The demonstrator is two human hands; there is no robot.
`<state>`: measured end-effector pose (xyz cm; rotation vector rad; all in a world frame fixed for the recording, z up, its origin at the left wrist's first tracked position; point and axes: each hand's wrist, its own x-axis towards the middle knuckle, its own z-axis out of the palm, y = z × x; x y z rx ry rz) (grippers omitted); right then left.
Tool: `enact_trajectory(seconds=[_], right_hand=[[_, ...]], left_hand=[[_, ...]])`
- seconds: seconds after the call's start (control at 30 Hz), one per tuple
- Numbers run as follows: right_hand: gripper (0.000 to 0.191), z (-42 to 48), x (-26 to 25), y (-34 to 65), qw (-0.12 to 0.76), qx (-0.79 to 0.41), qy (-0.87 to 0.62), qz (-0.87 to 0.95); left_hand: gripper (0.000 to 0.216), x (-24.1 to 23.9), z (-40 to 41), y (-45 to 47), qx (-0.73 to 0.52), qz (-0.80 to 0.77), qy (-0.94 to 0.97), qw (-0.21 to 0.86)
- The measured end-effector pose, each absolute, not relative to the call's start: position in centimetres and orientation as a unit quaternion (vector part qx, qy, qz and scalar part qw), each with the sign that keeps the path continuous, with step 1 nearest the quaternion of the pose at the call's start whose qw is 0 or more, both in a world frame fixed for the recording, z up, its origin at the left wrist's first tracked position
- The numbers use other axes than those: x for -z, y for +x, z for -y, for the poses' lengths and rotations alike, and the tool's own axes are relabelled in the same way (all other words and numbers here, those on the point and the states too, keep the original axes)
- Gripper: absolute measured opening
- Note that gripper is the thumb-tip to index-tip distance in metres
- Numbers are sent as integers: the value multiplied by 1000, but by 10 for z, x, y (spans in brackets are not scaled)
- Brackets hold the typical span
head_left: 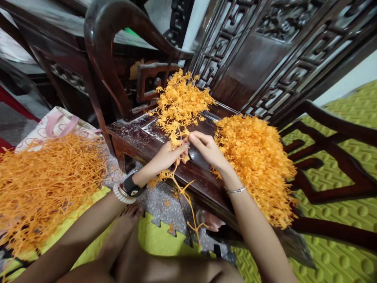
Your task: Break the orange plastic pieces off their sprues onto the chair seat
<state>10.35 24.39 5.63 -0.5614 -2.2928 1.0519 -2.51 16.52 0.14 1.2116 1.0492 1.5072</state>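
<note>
My left hand is closed around an orange plastic sprig, whose bare branched stem hangs down past the seat's front edge. Beside it, my right hand pinches at the same sprig, thumb and fingers together; the exact bit it grips is too small to make out. Just behind both hands, a loose heap of orange plastic blossoms lies on the dark wooden seat. To the right of my right forearm is a bigger, denser mound of orange blossom pieces.
A large pile of bare orange stems fills the left side, against a white bag with pink handles. The chair's curved armrest rises at the left, its carved backrest behind. Yellow-green foam mats cover floor at the right.
</note>
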Motion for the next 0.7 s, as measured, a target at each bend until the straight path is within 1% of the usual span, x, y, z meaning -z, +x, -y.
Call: enact_trajectory(seconds=[0.07, 0.13, 0.2, 0.3, 0.37, 0.43, 0.53, 0.6, 0.7], right_hand=[[25, -241, -54, 102, 290, -442, -215, 822], [18, -242, -53, 103, 324, -482, -232, 780], [15, -245, -51, 105, 348, -508, -243, 749], [12, -248, -50, 107, 346, -528, -241, 737], [14, -248, -49, 106, 327, -552, -230, 732], [20, -246, -48, 105, 297, -582, -219, 725], [27, -244, -48, 105, 262, -578, -218, 741], [27, -245, -49, 108, 260, -554, -217, 760], [26, -248, -51, 111, 287, -514, -220, 778]], left_hand=[[30, -1, -165, -24, -606, -424, 497, 453], [29, -1, -164, -24, -609, -421, 498, 451], [33, 0, -163, -23, -614, -421, 492, 451], [39, 2, -164, -24, -626, -421, 474, 454], [39, 4, -164, -24, -627, -420, 478, 449], [39, 5, -164, -25, -616, -423, 499, 439], [41, 4, -163, -25, -597, -438, 518, 428], [40, 2, -161, -25, -591, -448, 519, 425], [41, 2, -159, -25, -583, -457, 524, 421]])
